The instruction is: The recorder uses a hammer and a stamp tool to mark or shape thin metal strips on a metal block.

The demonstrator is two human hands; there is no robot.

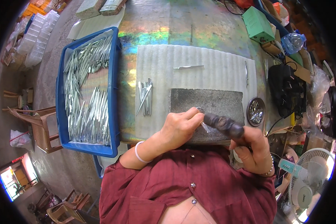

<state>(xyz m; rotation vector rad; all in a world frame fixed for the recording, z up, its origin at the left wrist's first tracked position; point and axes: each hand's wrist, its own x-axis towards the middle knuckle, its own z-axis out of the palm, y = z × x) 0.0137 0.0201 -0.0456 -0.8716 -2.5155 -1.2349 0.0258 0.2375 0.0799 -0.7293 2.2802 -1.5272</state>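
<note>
On the grey stone block (207, 102), near its front edge, a small metal piece (204, 127) is pinched by the left hand (179, 128), fingers curled and pressed down onto it. A dark thick-handled tool (224, 125) is gripped by the right hand (252, 149), fist closed around the handle, its front end laid just beside the left fingertips. How the metal piece sits under the tool can't be told; it is mostly hidden.

Block is set on a white ribbed mat (198, 67) spread over the shiny iridescent surface (149, 33). A small bundle of metal tweezers (145, 98) is laid on the mat left of the block, apart from it. One single tweezer (188, 67) is laid further back, another (246, 72) at the mat's right edge.

Left of the mat, a blue tray (114, 93) is filled with many more metal tweezers. Right of the block, a small round dish (256, 111) with metal bits is seen. A green box (258, 25) is placed at the far right, a white fan (308, 179) at lower right.
</note>
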